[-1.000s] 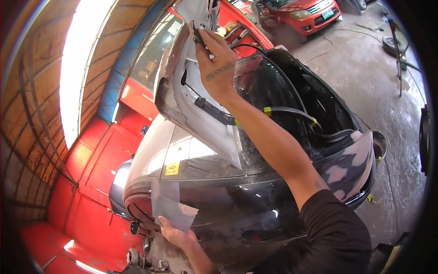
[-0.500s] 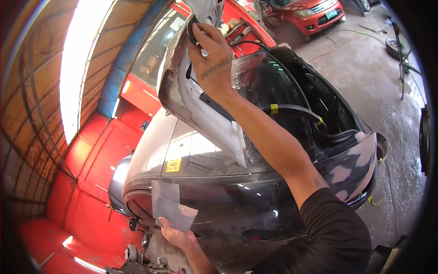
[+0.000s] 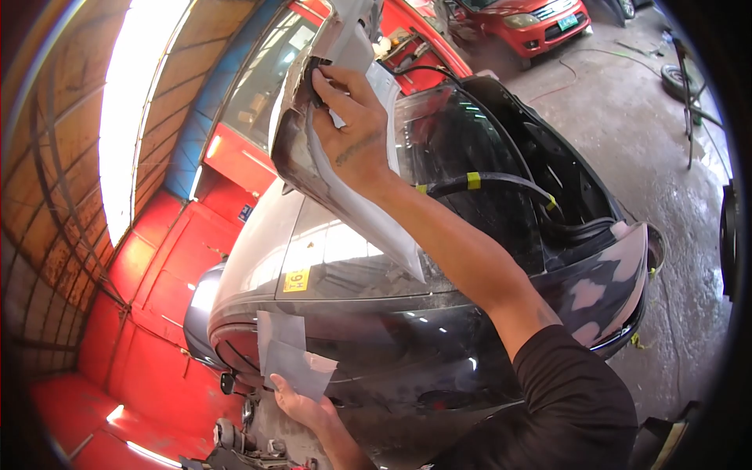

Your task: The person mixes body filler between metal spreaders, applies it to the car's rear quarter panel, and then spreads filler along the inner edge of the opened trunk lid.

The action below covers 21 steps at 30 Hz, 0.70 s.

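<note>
My left hand (image 3: 301, 403) is closed on several thin grey sheets (image 3: 294, 364) that look like sandpaper, held in front of the dark car body (image 3: 392, 345). One lighter corner is folded over. My right hand (image 3: 352, 125) reaches up to the edge of a raised, partly grey-primed body panel (image 3: 368, 227). Its fingers grip a small dark pad (image 3: 315, 82) against that edge. Part of the pad is hidden by the fingers.
A yellow sticker (image 3: 296, 280) marks the car's window. A dark strip with yellow tape (image 3: 473, 181) lies across the rear glass. Behind stands a red car (image 3: 525, 27), with a tire (image 3: 677, 82) on the wet floor. Red walls (image 3: 157, 282) rise at left.
My right hand has slid down and slightly left along the panel edge with the dark pad. My left hand and the grey sheets have barely moved.
</note>
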### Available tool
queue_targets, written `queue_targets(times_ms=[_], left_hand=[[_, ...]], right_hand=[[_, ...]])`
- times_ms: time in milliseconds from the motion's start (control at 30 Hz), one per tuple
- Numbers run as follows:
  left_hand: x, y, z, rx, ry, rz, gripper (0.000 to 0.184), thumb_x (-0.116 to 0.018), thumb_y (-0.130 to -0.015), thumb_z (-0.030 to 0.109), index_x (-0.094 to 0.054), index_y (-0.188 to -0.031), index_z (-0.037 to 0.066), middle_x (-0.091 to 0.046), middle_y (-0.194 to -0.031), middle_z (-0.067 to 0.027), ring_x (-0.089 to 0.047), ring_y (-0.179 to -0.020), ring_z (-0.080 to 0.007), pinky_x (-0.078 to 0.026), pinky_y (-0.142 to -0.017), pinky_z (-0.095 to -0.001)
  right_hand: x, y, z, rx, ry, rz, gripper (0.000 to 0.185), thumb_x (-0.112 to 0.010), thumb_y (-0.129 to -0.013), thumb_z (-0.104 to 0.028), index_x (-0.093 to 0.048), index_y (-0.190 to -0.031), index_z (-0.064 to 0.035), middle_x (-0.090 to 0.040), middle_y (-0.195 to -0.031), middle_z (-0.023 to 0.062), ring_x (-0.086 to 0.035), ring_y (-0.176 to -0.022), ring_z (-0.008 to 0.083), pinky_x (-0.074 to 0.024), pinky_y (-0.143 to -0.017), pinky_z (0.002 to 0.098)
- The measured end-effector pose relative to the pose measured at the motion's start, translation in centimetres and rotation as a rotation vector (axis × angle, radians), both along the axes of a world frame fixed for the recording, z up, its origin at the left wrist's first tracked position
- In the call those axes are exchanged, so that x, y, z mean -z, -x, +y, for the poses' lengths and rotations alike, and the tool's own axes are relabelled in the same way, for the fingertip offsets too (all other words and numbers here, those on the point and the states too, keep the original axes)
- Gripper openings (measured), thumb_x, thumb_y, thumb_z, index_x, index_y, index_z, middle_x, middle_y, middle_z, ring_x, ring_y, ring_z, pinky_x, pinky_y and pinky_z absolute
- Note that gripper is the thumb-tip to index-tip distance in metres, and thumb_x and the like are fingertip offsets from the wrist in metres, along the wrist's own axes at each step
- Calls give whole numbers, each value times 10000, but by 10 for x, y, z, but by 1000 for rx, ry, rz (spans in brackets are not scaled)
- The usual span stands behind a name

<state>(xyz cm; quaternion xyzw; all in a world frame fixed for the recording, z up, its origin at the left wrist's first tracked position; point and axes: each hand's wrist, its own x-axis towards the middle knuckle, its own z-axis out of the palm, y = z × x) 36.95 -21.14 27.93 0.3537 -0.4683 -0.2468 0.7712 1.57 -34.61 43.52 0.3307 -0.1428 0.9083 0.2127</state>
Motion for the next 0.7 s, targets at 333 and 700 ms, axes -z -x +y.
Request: queue_targets(times_ms=[333, 700], left_hand=[[-3, 5, 1, -34, 2, 16, 542, -608, -1054, 391, -576, -1267, -106, -631, -1251, -191, -636, -1129, -285, -511, -1001, -421], [-16, 25, -2, 6, 18, 53, 528, -597, -1062, 376, -550, -1298, -94, -625, -1249, -174, -645, -1119, -278, -538, -986, -419]], right_hand=[[13, -19, -3, -19, -13, 45, 462, -650, -805, 134, -702, -1247, 10, -648, -1243, 155, -697, -1053, 285, -569, -866, 333], [26, -21, -3, 22, -61, 150, 428, -641, -821, 120, -703, -1226, -1, -657, -1221, 152, -688, -980, 283, -557, -828, 336]])
